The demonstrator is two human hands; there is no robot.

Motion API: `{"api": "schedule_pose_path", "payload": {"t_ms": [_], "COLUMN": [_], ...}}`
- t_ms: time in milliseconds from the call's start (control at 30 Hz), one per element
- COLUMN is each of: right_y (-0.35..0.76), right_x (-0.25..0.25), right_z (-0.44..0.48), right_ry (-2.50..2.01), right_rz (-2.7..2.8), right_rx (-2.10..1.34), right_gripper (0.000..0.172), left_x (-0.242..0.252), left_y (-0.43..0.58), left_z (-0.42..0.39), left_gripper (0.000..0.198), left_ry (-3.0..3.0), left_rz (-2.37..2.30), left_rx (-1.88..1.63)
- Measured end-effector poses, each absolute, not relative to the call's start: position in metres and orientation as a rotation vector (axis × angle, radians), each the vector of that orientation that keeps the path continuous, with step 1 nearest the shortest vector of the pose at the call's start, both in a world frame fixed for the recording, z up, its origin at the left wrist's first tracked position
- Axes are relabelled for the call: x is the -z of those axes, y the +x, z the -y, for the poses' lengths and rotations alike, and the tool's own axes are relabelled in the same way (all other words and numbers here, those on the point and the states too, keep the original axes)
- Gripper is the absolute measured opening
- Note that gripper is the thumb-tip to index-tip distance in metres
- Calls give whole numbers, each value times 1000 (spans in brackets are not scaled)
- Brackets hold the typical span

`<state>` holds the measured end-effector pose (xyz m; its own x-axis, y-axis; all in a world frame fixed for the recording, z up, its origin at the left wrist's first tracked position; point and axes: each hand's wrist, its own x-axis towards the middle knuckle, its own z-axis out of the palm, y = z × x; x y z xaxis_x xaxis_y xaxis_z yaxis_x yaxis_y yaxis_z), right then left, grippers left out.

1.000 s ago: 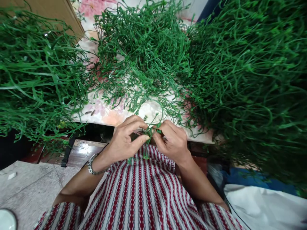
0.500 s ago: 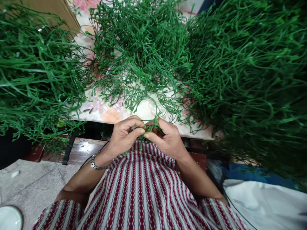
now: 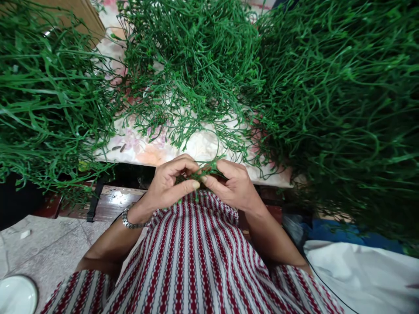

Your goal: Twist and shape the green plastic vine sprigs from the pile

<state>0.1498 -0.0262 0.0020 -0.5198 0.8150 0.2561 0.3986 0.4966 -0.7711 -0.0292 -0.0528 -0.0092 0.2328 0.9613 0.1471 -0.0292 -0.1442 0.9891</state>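
Observation:
Close to my body, just off the table's near edge, both hands are closed on thin green plastic-looking stems (image 3: 209, 168). My left hand (image 3: 173, 181) pinches them between thumb and fingers, a metal-banded watch on its wrist. My right hand (image 3: 232, 183) grips the same stems from the other side, its thumb near the left thumb. Parts of the stems are hidden behind the fingers. Beyond my hands, a loose middle pile of similar green stems (image 3: 196, 65) spreads over the flowered tablecloth (image 3: 153, 155).
Big heaps of green stems rise on the left (image 3: 49, 100) and the right (image 3: 343, 100). A cardboard box (image 3: 88, 22) stands at the back left. White cloth (image 3: 360, 270) lies low on the right, and a round white lid-like object (image 3: 18, 294) is at lower left.
My thumbs have shifted slightly on the stems, and the left thumb now lies straighter. The stems between my hands have turned a little; both hands stay in the same place.

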Motion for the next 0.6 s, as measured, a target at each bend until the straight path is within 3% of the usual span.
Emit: {"api": "schedule_pose_path", "payload": {"t_ms": [200, 333, 600], "right_y": [148, 145, 147], "right_x": [0, 6, 4], "right_z": [27, 29, 28], "right_ry": [-1040, -1058, -940], "right_rz": [2098, 2068, 2124], "right_rx": [-983, -992, -780], "right_gripper": [28, 14, 10], "left_x": [14, 18, 20], "left_y": [-28, -26, -21], "left_z": [54, 54, 54], "left_gripper": [4, 3, 4], "left_ry": [1402, 1098, 1070], "left_rz": [-986, -941, -1036], "left_rx": [-1178, -1169, -1423]}}
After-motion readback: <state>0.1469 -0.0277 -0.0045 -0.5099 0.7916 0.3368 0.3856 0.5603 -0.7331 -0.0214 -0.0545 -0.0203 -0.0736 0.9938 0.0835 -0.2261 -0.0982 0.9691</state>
